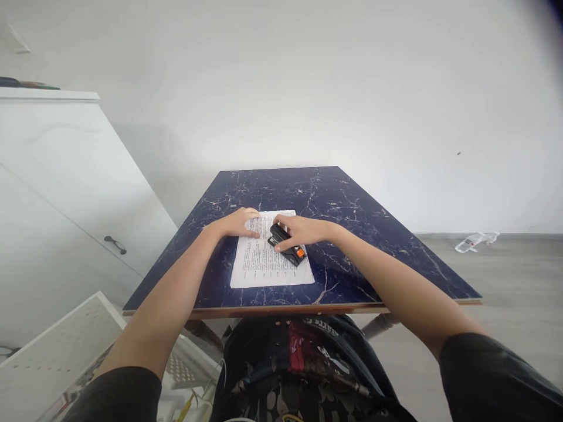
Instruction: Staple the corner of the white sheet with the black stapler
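Printed paper sheets point(253, 266) lie on the dark blue marbled table point(352, 258) in front of me. A black stapler point(281, 235) with an orange patch at its near end rests slantwise over the right part of the paper. My right hand point(301, 230) grips it, thumb on the near side and fingers on the far side. On the paper's upper left edge sits my left hand point(240, 223), fingers apart and holding nothing. Whether the paper is one sheet or a thin stack is hard to tell, though its edges look slightly layered.
To the left stands a white cabinet point(65, 176) with a dark handle point(115, 244). A white perforated rack point(65, 346) is low at the left, beside the table. A crumpled clear plastic package point(475, 241) lies on the floor at the right, near the white wall point(373, 105).
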The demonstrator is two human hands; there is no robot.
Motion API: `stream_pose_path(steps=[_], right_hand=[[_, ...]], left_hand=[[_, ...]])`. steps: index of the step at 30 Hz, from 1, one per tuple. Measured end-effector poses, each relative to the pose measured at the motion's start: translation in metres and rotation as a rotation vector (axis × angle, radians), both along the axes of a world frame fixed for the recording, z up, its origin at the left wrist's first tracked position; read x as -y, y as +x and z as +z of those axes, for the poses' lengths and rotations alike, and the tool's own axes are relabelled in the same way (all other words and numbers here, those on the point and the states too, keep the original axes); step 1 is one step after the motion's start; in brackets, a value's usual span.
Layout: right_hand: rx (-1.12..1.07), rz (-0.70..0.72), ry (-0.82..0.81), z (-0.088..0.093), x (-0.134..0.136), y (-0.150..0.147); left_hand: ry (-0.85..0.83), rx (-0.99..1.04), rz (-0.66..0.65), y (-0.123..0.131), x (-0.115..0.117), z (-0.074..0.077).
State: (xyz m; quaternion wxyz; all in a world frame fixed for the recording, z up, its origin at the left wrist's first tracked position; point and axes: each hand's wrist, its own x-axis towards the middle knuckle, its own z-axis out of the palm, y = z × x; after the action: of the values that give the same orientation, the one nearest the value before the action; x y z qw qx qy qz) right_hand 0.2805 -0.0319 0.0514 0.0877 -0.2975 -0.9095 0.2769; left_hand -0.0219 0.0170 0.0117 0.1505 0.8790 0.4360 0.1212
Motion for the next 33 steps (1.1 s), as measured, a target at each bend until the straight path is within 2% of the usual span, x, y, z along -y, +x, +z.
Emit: stream_pose_path(steps=[3, 6, 9, 12, 15, 18, 23, 28, 30, 33], right_hand=[[0.012, -0.068, -0.009, -0.002, 0.008, 0.005], [-0.112, -0.148, 0.029, 0.000, 0.000, 0.015], [-0.298, -0.275, 0.155, 0.001, -0.017, 0.026], [-0.305, -0.337, 0.282, -0.008, -0.032, 0.031], [-0.194, -0.315, 0.332, -0.021, -0.039, 0.029], [-0.149, -0.243, 0.310, -0.030, -0.042, 0.023], [-0.152, -0.170, 0.293, -0.033, -0.041, 0.012], [-0.297, -0.201, 0.122, -0.028, -0.051, 0.025], [-0.397, -0.249, -0.033, -0.027, -0.057, 0.042], [-0.404, -0.254, -0.390, -0.028, -0.064, 0.067]], left_hand=[[-0.063, -0.071, 0.032, -0.002, 0.004, 0.002], [-0.062, -0.056, 0.045, 0.005, 0.004, -0.001], [-0.042, -0.023, 0.035, 0.016, 0.004, -0.004], [-0.041, -0.032, 0.017, 0.029, 0.004, -0.008], [-0.052, -0.071, -0.013, 0.037, 0.004, -0.009], [-0.060, -0.112, -0.031, 0.041, 0.005, -0.008], [-0.020, -0.092, -0.071, 0.047, 0.009, -0.001], [0.001, -0.063, -0.113, 0.054, 0.013, 0.005], [-0.014, -0.044, -0.114, 0.055, 0.014, 0.006], [-0.020, -0.013, -0.112, 0.052, 0.012, 0.004]])
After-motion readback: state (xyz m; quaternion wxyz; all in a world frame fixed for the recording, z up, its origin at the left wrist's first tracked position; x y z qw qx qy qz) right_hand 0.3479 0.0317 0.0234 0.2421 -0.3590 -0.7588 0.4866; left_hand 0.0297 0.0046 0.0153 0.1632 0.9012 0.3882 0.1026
